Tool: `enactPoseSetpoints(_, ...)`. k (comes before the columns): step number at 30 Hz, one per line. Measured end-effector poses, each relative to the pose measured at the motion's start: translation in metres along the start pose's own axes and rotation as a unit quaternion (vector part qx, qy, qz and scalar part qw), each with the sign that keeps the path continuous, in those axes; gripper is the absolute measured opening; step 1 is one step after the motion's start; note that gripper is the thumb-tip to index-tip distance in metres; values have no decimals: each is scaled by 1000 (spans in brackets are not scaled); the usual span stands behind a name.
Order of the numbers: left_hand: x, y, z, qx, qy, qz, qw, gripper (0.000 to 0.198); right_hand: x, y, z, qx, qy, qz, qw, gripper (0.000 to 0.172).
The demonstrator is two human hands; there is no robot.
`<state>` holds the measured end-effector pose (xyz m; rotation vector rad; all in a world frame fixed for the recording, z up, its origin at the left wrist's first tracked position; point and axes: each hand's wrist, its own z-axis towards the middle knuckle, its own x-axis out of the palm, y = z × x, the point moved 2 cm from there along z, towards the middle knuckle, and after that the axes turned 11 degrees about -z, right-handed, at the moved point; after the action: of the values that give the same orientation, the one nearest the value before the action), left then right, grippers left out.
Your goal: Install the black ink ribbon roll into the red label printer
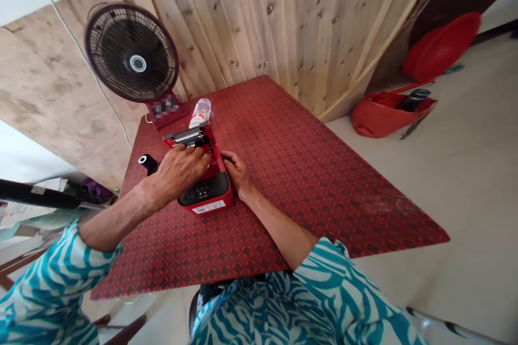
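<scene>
A red and black label printer (205,188) stands on the table with its lid (190,136) swung up and back. My left hand (182,167) reaches into the open body from the left, palm down with fingers curled. Its fingertips are inside the printer, and what they hold, if anything, is hidden. Against the printer's right side, my right hand (238,172) grips the wall with bent fingers. Just beyond my left wrist lies a black roll (148,163) with a white core, partly covered by the hand.
Behind the printer is a clear plastic bottle (201,112). A fan (133,56) stands at the table's far left corner. The table (307,183) has a red patterned top, with a wooden panel wall (263,16) behind. A red bag (376,116) and red basin (443,46) are on the right.
</scene>
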<state>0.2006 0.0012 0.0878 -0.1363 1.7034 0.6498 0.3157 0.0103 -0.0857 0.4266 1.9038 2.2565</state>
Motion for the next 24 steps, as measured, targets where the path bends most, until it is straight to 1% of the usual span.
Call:
enactPoseSetpoints(4,11,-7,21,9,60,-6,998,20,1,-1,2,-14,-8,-14,1000,29)
enactPoseSetpoints(7,16,-10,34,-9,98,-24,995,23,1,-3,4,-20,-8,-12,1000,28)
enactPoseSetpoints(9,17,-11,39,-28,110,-27,993,23,2,-5,5,-20,-8,-2,1000,28)
enactPoseSetpoints(11,19,-10,39,-37,114,-27,992,20,3,-6,5,-19,-7,7,1000,28)
enactPoseSetpoints(15,23,-5,33,-43,97,-20,994,20,3,-4,4,-18,2,7,1000,28)
enactPoseSetpoints(19,29,-2,30,-78,105,-28,991,28,3,-4,5,-21,0,3,1000,29)
enactPoseSetpoints(21,30,-3,31,-97,98,-44,990,32,2,-6,5,-22,0,1,1000,29)
enactPoseSetpoints(24,28,-4,33,-90,83,-62,991,34,2,-7,6,-27,0,-6,1000,29)
